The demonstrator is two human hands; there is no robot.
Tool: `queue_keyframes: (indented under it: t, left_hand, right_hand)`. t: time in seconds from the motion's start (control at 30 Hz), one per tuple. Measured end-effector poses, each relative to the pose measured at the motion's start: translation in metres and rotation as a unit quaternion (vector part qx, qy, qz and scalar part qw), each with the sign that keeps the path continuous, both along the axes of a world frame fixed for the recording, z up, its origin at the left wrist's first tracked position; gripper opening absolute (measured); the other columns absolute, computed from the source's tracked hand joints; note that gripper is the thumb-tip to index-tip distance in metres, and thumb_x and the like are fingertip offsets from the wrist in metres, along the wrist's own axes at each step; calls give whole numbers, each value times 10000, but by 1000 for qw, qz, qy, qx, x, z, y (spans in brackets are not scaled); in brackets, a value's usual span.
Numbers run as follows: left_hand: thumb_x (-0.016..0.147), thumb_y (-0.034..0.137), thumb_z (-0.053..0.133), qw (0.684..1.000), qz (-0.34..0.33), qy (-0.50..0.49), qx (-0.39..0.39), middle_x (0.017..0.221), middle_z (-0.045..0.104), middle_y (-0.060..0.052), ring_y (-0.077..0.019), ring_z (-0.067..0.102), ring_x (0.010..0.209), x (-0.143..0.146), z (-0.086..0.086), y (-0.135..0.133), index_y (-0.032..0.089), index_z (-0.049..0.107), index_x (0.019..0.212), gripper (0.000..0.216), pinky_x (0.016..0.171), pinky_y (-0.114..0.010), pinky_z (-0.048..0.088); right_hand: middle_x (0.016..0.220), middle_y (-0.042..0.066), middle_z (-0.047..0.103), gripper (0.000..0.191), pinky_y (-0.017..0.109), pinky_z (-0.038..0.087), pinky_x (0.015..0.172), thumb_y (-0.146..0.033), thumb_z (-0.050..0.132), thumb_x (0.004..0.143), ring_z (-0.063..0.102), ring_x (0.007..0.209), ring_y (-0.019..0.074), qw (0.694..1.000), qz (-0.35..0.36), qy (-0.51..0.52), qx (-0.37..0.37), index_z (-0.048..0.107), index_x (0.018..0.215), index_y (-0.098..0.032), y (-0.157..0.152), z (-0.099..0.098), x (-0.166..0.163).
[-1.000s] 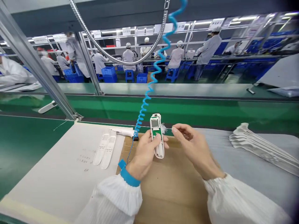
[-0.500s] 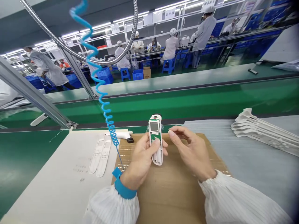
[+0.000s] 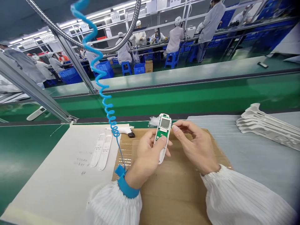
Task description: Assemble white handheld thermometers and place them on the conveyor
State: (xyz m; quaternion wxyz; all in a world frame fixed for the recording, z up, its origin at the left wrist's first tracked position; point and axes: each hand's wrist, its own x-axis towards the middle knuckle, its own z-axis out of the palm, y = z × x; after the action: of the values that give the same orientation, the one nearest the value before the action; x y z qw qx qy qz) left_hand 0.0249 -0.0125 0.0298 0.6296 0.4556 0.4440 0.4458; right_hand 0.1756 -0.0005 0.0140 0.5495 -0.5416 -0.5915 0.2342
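Note:
My left hand [image 3: 150, 147] grips an opened white handheld device [image 3: 165, 123], its thumb pressed on the green circuit board. A small grey screen sits in the upper part of the narrow housing, which tilts slightly to the right. Just right of the device, my right hand [image 3: 195, 142] has thumb and index fingertips close together in a pinch; anything between them is too small to make out. A blue wrist strap [image 3: 127, 187] circles my left wrist. Two white cover shells [image 3: 104, 152] lie side by side on the white sheet to the left.
Brown cardboard [image 3: 174, 193] lies under my hands. A blue coiled cord [image 3: 109, 107] hangs at the left. Behind the shells rests a white device with a black end [image 3: 127, 130]. A clear plastic bag [image 3: 153, 121] lies beyond the board. Stacked white parts [image 3: 267, 126] are at right.
The device has shifted a little right and up and now leans to the right, held in my left hand. My right hand stays close beside it. The view has tilted slightly downward.

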Motion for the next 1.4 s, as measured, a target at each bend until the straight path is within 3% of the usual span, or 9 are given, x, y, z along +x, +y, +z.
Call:
queue_keyframes:
  t: [0.2, 0.4, 0.73, 0.9, 1.03, 1.27, 1.4]
  left_hand:
    - [940, 342, 582, 987, 50, 124, 86, 909, 710, -17, -91, 559, 599, -2, -12, -2, 212, 627, 1064, 185, 551, -225, 405]
    - [981, 297, 537, 972, 41, 170, 156, 963, 694, 13, -126, 618, 770, -7, -16, -3, 270, 628, 1157, 200, 734, -265, 475]
    - [1000, 231, 514, 940, 67, 244, 228, 1086, 696, 39, -133, 624, 902, -10, -9, -5, 293, 616, 1206, 238, 782, -251, 457]
    - [1022, 200, 467, 914, 75, 297, 267, 1191, 684, 24, -153, 626, 1047, -11, -6, -8, 285, 604, 1238, 270, 877, -270, 456]
    - [1032, 205, 436, 872, 94, 375, 301, 1167, 690, -25, -197, 627, 1064, -11, -9, -10, 254, 598, 1260, 284, 900, -325, 467]
    - [1008, 136, 436, 747, 137, 512, 402, 1030, 711, -53, -223, 629, 895, -10, -14, -8, 194, 589, 1222, 269, 766, -365, 453]
    - [987, 106, 451, 725, 136, 534, 414, 974, 704, -51, -229, 616, 862, -9, -15, -9, 177, 589, 1210, 272, 738, -369, 447]
  right_hand:
    - [917, 0, 698, 116, 367, 439, 799, -351, 604, 956, 593, 796, 184, 993, -6, -105, 61, 679, 922, -270, 0, -2, 3]
    - [856, -14, 678, 113, 318, 463, 752, -363, 658, 927, 578, 760, 165, 993, -22, -67, 89, 663, 874, -264, 0, -2, 2]
    - [838, -25, 671, 59, 300, 466, 711, -257, 717, 886, 571, 736, 147, 986, -38, -49, 155, 662, 866, -260, 1, -1, 1]
    - [860, -16, 691, 68, 335, 460, 744, -214, 722, 883, 583, 731, 149, 974, -44, -93, 202, 663, 889, -247, 2, -1, 2]
    - [882, 0, 717, 116, 351, 449, 742, -188, 727, 882, 602, 707, 150, 951, -65, -163, 253, 663, 967, -235, 3, -2, 4]
    - [812, -5, 730, 131, 362, 391, 752, -123, 739, 866, 660, 721, 171, 894, -130, -290, 315, 684, 878, -241, 4, -3, 8]
    - [789, -10, 737, 123, 361, 361, 738, -132, 757, 854, 632, 678, 163, 877, -171, -316, 320, 710, 867, -245, 4, -4, 6]
